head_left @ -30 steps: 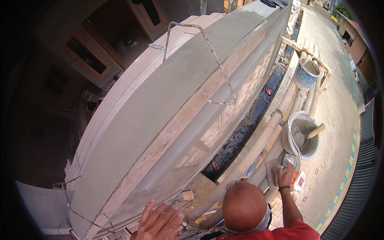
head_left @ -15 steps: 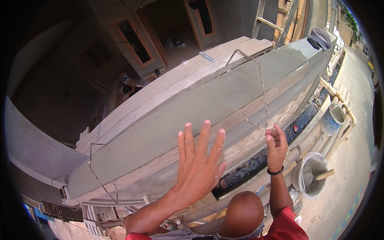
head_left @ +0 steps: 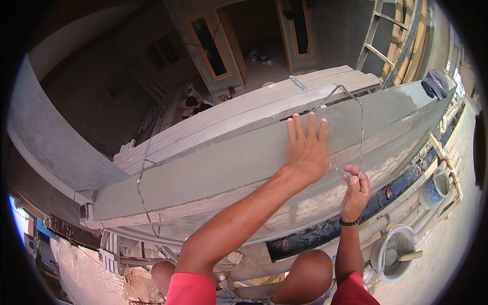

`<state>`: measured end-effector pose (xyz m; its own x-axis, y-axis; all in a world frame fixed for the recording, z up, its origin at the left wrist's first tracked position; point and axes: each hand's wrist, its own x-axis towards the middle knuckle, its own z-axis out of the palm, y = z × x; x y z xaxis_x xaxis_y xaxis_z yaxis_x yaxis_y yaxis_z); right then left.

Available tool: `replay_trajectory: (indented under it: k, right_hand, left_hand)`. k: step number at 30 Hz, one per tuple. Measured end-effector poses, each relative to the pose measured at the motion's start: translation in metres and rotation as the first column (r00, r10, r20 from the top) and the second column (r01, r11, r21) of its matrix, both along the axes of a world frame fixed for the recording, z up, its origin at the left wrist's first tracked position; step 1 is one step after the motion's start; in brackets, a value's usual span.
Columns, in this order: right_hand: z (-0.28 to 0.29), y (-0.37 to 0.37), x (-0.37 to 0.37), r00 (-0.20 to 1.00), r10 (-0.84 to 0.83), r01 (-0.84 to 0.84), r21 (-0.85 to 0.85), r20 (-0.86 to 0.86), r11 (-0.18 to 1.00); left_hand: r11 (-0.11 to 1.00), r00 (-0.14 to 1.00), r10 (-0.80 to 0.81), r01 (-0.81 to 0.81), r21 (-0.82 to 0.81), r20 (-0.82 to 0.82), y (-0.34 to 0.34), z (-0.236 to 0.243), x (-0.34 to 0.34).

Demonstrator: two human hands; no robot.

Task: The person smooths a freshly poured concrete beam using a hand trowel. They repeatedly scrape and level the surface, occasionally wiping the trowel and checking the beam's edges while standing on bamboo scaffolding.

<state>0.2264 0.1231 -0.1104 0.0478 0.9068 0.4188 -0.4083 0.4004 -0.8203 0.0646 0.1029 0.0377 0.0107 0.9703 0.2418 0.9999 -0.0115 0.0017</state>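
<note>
A long ledge of smooth grey mortar runs across in front of me, with a wooden board along its near edge. My left hand lies over the ledge, palm down and fingers stretched out, holding nothing. To its right, a bent, rusty steel rod clamp straddles the ledge and comes down its near side. The curled fingers of my right hand close on the clamp's lower bend. A second bent rod clamp spans the ledge at the left.
Wooden planks lie behind the ledge. A ladder leans at the far right, near a dark rounded object on the ledge end. Below right are a mortar bucket, another bucket, poles and a dark ditch. A person is beyond.
My left hand has moved forward and right over the ledge. My right hand has closed on the clamp's lower bend. The view has shifted, with the scene sliding right and down.
</note>
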Motion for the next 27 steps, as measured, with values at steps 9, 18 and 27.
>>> replay_trajectory:
  k: [9, 18, 27]
  right_hand:
    - [0.007, 0.004, -0.006, 0.998, 0.058, -0.058, 0.027, -0.008, 0.998]
    - [-0.006, 0.0, -0.023, 0.993, 0.097, -0.1, -0.049, -0.07, 0.994]
    - [-0.002, -0.005, -0.009, 0.99, 0.017, -0.033, -0.116, -0.143, 0.993]
  left_hand:
    - [0.947, 0.984, 0.118, -0.072, -0.313, 0.13, 0.035, 0.049, -0.036]
    - [0.849, 0.921, 0.3, -0.139, -0.51, 0.247, 0.044, 0.042, -0.092]
    - [0.868, 0.956, 0.177, -0.04, -0.494, 0.233, 0.044, 0.039, -0.089]
